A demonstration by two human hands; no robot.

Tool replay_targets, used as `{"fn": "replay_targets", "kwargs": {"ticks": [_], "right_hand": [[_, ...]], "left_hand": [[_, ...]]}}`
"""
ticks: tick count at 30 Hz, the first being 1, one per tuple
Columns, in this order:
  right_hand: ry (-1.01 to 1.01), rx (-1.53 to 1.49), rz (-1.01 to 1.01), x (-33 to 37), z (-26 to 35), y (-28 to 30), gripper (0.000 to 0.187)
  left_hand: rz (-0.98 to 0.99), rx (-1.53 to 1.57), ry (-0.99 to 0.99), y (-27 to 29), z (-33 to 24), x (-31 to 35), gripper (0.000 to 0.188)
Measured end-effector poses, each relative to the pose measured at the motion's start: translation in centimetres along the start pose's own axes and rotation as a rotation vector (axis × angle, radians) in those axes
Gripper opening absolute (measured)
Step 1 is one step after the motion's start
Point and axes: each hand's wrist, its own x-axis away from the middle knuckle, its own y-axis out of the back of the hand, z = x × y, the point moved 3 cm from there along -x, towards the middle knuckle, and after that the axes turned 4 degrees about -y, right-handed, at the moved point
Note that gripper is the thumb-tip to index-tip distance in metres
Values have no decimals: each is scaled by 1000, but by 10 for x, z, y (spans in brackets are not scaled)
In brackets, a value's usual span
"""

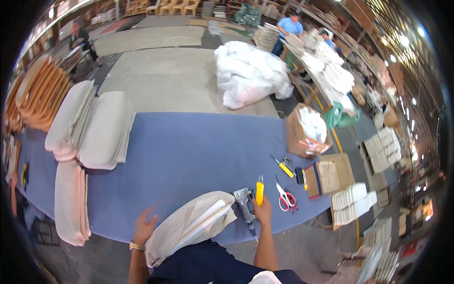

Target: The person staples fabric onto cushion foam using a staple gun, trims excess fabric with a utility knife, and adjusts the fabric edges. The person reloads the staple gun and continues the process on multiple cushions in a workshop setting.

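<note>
Right hand (263, 211) fingers curled around yellow utility knife (259, 193), beside pneumatic staple gun (243, 200); left hand (144, 228) blurred, fingers spread, empty, next to beige fabric-covered panel (182, 219)

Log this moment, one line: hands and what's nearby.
left hand: open beside beige panel; right hand: gripping yellow-handled tool; nearby: grey gun-shaped tool, scissors; surface: blue table

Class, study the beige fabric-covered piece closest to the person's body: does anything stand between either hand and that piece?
For the right hand, yes: the grey gun-shaped tool lies between it and the right end of the fabric-covered piece. For the left hand, nothing visible stands in between.
</note>
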Motion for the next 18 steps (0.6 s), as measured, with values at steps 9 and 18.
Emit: {"fn": "replay_targets", "kwargs": {"ticks": [9, 18], "right_hand": [[230, 210, -203, -63, -45, -3, 61], [610, 483, -63, -18, -70, -92, 70]], "left_hand": [[-248, 656, 628, -39, 174, 149, 52], [-92, 1200, 748, -60, 149, 137, 51]]}}
